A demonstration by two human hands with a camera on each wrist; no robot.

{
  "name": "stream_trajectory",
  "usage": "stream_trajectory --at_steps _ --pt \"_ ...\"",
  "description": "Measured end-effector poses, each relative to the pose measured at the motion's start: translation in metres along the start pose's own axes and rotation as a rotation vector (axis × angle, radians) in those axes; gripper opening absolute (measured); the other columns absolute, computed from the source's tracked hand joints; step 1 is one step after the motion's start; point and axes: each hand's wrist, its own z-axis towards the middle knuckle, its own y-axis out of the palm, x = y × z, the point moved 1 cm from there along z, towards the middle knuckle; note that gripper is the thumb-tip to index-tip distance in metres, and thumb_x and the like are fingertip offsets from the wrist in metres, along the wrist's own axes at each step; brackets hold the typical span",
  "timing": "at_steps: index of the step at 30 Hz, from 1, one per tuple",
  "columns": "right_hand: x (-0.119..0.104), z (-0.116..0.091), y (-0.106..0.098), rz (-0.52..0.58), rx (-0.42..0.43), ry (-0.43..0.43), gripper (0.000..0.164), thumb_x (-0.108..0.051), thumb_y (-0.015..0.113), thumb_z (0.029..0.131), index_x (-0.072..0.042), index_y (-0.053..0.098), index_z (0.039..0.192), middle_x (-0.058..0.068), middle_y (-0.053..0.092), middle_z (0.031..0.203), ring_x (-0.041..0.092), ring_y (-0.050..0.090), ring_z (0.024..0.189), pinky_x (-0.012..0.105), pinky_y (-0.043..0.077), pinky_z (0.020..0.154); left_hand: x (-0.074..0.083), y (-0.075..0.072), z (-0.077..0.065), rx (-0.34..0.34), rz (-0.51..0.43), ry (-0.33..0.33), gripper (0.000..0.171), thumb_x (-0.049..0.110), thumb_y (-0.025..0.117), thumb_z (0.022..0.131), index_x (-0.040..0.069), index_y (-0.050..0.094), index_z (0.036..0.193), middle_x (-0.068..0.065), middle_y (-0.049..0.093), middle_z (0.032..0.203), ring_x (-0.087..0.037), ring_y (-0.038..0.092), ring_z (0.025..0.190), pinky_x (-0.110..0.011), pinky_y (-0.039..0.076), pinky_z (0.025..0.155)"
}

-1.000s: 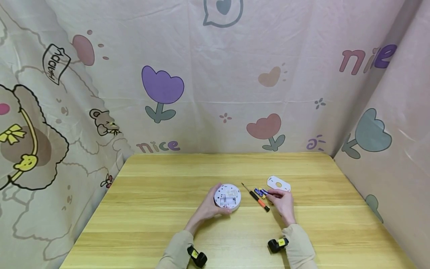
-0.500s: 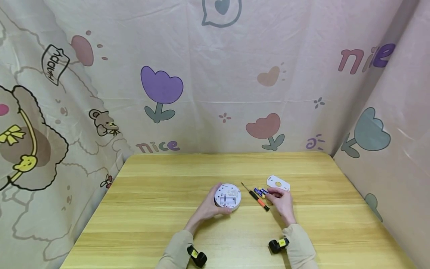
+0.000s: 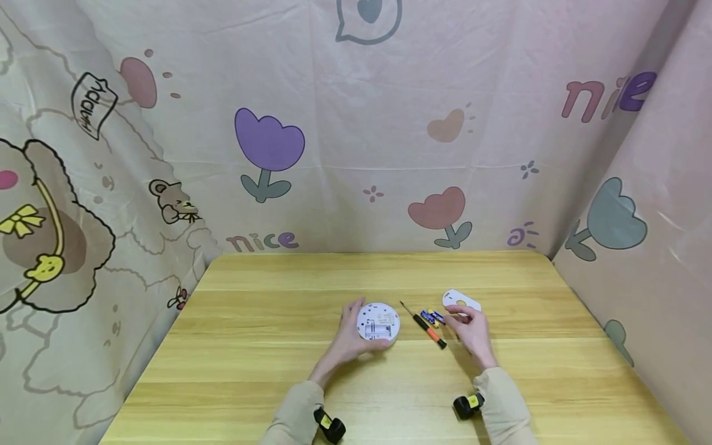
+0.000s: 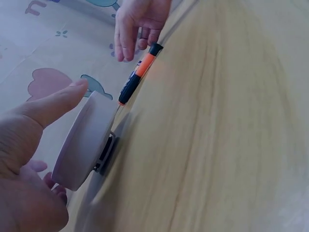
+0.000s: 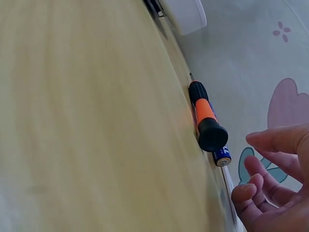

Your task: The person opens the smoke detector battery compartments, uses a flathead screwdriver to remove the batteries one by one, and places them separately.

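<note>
My left hand holds a round white device, its thumb along the near edge and fingers at the far left. An empty battery bay shows in the device's upper face. In the left wrist view, a dark hinged part sticks out beneath the device body. My right hand hovers just right of several blue batteries. Its fingers are loosely bent and apart, with nothing between them in the right wrist view. Between the device and the batteries lies a black-and-orange screwdriver, tip pointing away.
A white oval plate with a round hole lies behind my right hand, partly covered by it. Everything rests on a wooden table. Printed curtains rise at the back and both sides. Black cameras sit on both wrists.
My right hand has drawn back from the batteries, a little to the right, and its fingers have spread. The left fingers have shifted slightly around the device, which stays nearly in place.
</note>
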Motion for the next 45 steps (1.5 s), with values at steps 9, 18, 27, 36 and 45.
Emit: stream_trajectory --at_steps 9,18,27,36,45 --pt "-0.001 -0.001 0.0 -0.014 -0.005 -0.002 0.028 0.002 0.072 0.086 0.01 0.07 0.113 0.028 0.067 0.121 -0.008 0.059 0.071 0.011 0.048 0.06 0.002 0.008 -0.002 0.131 0.091 -0.03 0.129 0.028 0.098 0.056 0.002 0.023 0.158 -0.023 0.03 0.148 -0.04 0.031 0.137 -0.068 0.03 0.119" --pt "-0.001 0.0 0.003 0.005 -0.007 -0.007 0.027 0.005 0.07 0.085 0.01 0.07 0.112 0.028 0.068 0.117 -0.004 0.053 0.063 0.013 0.043 0.053 0.002 0.001 -0.001 0.03 0.1 0.038 0.122 0.025 0.092 0.064 -0.002 0.019 0.157 -0.025 0.035 0.151 -0.041 0.035 0.138 -0.068 0.031 0.118" --pt "0.001 0.001 0.0 -0.025 0.015 -0.017 0.028 0.006 0.069 0.085 0.01 0.07 0.112 0.029 0.067 0.12 -0.007 0.055 0.069 0.012 0.046 0.059 0.0 0.001 -0.002 -0.031 0.03 0.037 0.121 0.022 0.091 0.066 -0.001 0.016 0.158 -0.028 0.026 0.156 -0.046 0.033 0.14 -0.07 0.03 0.118" --pt "0.003 0.01 -0.024 -0.236 0.11 -0.068 0.04 -0.001 0.075 0.081 0.005 0.069 0.119 0.025 0.064 0.097 0.022 0.058 0.08 0.025 0.047 0.068 -0.006 -0.003 0.001 -0.039 -0.017 0.013 0.123 0.019 0.093 0.066 -0.003 0.014 0.157 -0.029 0.027 0.158 -0.046 0.037 0.141 -0.065 0.028 0.121" --pt "0.01 0.026 -0.045 -0.502 -0.126 0.008 0.087 -0.022 0.078 0.082 0.012 0.033 0.148 0.042 0.033 0.148 0.056 0.028 0.136 0.068 0.024 0.115 -0.01 -0.007 0.001 -0.092 -0.056 0.021 0.116 0.019 0.091 0.07 -0.002 0.017 0.158 -0.028 0.034 0.158 -0.046 0.039 0.143 -0.063 0.026 0.123"
